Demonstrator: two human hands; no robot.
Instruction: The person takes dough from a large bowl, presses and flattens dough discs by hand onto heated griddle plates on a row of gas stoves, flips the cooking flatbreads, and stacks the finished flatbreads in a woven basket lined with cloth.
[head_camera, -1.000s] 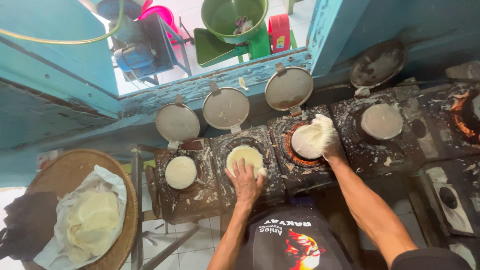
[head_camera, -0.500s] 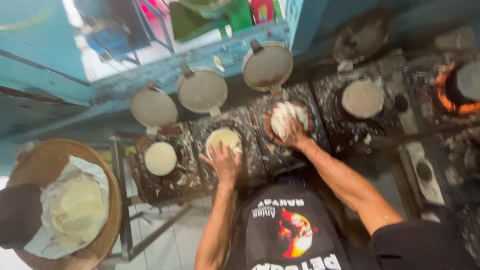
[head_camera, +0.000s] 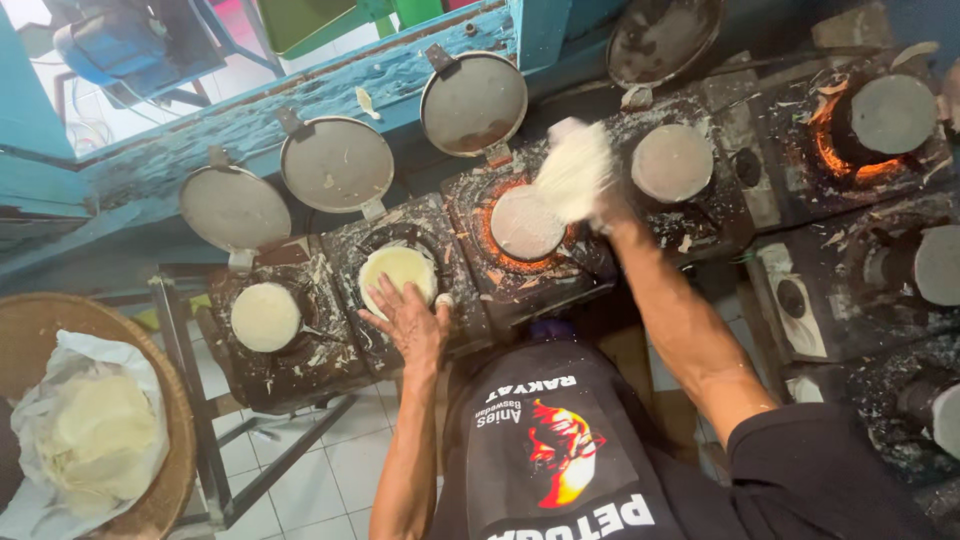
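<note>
The person stands over a row of small dark stoves (head_camera: 300, 350), each carrying a round pan. The left hand (head_camera: 412, 322) lies spread wide, fingers apart, its fingertips on the near edge of a pale yellow flatbread (head_camera: 398, 275) that sits in the second pan from the left. It grips nothing.

The right hand (head_camera: 600, 205) is raised above the next stove along and holds a white, floppy flatbread (head_camera: 572, 172), blurred by motion, just over and beside a grey round pan (head_camera: 524, 222) ringed with orange glow. How tightly the fingers close on it cannot be told, since the bread hides them.

To the left another pale disc (head_camera: 265, 316) rests on the first stove. Three round lids (head_camera: 335, 164) on short handles stand tipped open behind the stoves, leaning toward a blue wooden sill (head_camera: 330, 85). Further right are more pans: one grey disc (head_camera: 672, 162) just beside the right hand, and one (head_camera: 893, 113) over a bright flame.

At the lower left a woven basket (head_camera: 175, 440) lined with white paper holds a stack of finished flatbreads (head_camera: 95, 440). White crumbs are scattered across the stove tops, and a tiled floor (head_camera: 330, 470) shows below.
</note>
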